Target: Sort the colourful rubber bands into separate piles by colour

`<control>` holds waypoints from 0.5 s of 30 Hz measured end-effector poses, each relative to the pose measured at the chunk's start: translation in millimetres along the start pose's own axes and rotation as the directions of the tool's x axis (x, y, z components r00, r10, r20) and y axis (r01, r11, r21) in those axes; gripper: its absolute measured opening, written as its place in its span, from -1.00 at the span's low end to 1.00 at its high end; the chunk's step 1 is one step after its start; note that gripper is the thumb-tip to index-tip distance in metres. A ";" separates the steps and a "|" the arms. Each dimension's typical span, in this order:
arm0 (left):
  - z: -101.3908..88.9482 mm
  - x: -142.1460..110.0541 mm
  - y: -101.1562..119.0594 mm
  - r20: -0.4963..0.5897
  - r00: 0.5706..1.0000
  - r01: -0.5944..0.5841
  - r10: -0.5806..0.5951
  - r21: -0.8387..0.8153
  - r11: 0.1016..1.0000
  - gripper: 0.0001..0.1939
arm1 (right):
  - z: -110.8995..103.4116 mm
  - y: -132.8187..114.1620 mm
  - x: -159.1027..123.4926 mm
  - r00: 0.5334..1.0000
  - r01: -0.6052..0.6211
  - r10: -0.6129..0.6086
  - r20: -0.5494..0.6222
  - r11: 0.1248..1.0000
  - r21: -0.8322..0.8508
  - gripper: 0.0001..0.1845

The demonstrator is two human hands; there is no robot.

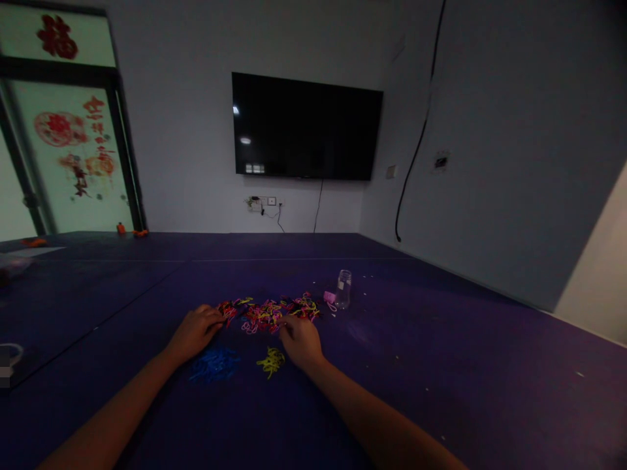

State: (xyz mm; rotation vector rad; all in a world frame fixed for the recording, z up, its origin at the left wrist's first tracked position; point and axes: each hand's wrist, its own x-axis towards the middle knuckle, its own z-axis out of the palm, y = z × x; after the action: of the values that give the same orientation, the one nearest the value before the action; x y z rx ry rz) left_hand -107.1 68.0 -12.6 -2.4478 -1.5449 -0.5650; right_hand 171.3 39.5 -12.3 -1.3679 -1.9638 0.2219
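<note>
A mixed heap of small coloured elastic loops (267, 312) lies on the purple table (441, 365). My left hand (196, 331) rests at the heap's left end, fingers curled and pinched on a loop there. My right hand (300, 339) sits at the heap's near right side, fingers curled down onto the loops. Between my forearms lie a small blue pile (214, 363) and a small yellow pile (271, 361) of the same loops.
A small clear plastic bottle (343, 288) stands right of the heap with a pink item (330, 298) beside it. A black TV (306, 127) hangs on the far wall. A glass door with red decorations (73, 153) is at the left.
</note>
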 end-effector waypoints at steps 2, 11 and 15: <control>-1.2 -0.6 1.3 -0.003 1.000 -0.009 0.009 -0.009 1.000 -0.73 | 0.2 0.0 0.0 1.000 0.001 -0.001 -0.008 1.000 0.005 -0.71; -0.1 0.6 0.6 -0.015 0.999 -0.049 0.049 -0.029 0.998 -0.73 | 1.1 -0.7 0.4 1.000 0.001 0.000 0.003 0.999 -0.040 -0.70; 5.2 1.1 -4.7 -0.065 0.996 -0.064 0.059 -0.070 0.995 -0.74 | 0.6 -1.8 0.1 1.000 0.006 -0.006 -0.003 1.000 -0.025 -0.70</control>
State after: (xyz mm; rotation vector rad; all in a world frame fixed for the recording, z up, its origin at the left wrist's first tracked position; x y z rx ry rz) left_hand -109.8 72.9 -17.1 -2.4950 -1.4442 -0.6920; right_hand 169.6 39.0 -11.8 -1.3766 -1.9742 0.1932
